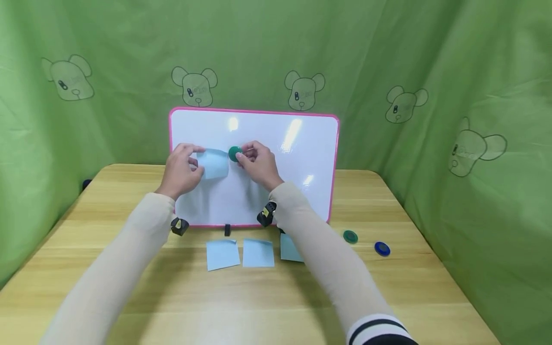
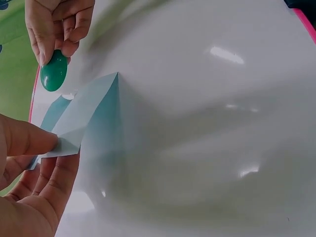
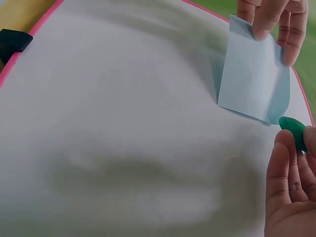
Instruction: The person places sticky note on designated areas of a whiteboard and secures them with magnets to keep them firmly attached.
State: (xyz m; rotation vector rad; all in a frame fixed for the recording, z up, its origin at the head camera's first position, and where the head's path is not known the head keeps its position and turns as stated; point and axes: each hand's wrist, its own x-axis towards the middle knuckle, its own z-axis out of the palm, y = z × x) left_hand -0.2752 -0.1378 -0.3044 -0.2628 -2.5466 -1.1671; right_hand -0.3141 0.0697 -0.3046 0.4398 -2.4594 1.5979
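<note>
A whiteboard with a pink frame stands upright on the table. My left hand pinches a light blue sticky note by its left edge, in front of the board's left half. The note bends, and its far edge lies right at the board in the left wrist view. Just right of the note, my right hand holds a round green magnet between thumb and fingers. In the right wrist view this magnet is close to the note's lower corner.
Three blue sticky notes lie in a row before the board, one partly behind the right sleeve. A green magnet and a blue magnet lie at the right. Black feet support the board. Green curtain surrounds the table.
</note>
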